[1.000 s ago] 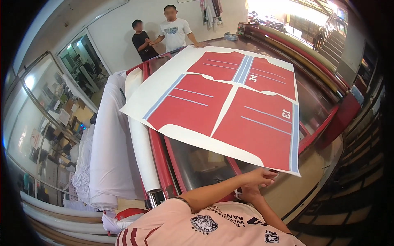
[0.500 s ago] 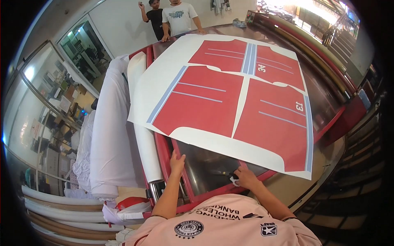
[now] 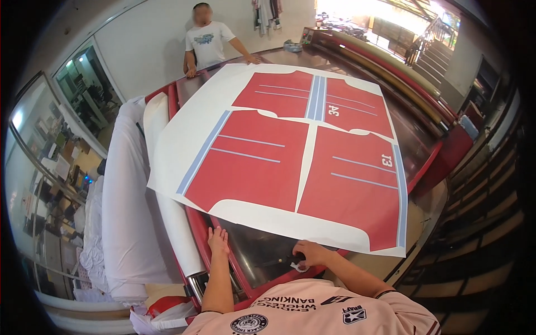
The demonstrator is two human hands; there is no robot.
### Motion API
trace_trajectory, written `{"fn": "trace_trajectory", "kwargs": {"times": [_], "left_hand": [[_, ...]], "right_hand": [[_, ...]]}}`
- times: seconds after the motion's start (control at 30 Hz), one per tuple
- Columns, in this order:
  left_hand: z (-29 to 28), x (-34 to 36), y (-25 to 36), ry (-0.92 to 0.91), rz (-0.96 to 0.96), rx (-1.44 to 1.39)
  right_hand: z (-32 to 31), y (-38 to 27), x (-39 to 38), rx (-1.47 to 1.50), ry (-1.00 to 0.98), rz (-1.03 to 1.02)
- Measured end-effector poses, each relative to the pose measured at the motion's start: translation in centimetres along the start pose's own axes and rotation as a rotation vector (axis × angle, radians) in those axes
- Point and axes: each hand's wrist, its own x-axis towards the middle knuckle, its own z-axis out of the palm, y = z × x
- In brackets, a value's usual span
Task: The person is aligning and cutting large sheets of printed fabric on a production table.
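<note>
A large white sheet printed with red garment panels and pale blue stripes is spread over the dark metal table. Its near edge lies just beyond my hands. My left hand rests on the table's red frame, fingers stretched out and nothing in them. At the near side my right hand is curled, palm down, around a small black and white object. Its kind cannot be made out, as the fingers cover part of it.
Along the table's left side lies a white roll, beside a tall upright roll of white fabric. A person stands at the far side, hands on the table. Long rollers span the far right.
My view has shifted, so the table sits further left and lower. A second person in black at the far side is out of view. My left fingers have straightened; my right hand keeps its grip.
</note>
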Motion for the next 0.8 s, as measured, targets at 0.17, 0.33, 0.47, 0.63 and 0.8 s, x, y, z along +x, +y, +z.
{"fn": "trace_trajectory", "kwargs": {"times": [0.17,0.33,0.47,0.63,0.8], "left_hand": [[0.9,-0.2,0.9,-0.019,0.003,0.044],[0.0,-0.8,2.1,-0.022,0.014,0.105],[-1.6,-1.1,3.2,-0.014,0.097,0.188],[-2.4,-3.5,5.0,-0.044,0.370,0.530],[-0.8,-5.3,6.7,-0.133,0.757,1.133]], "right_hand": [[-0.1,-0.3,-0.5,-0.275,0.266,0.234],[1.2,1.2,-1.4,-0.314,0.334,0.329],[0.8,4.5,-2.7,-0.333,0.402,0.463],[-2.8,10.5,-5.4,-0.247,0.366,0.848],[-2.7,12.6,-4.5,-0.272,0.631,0.843]]}}
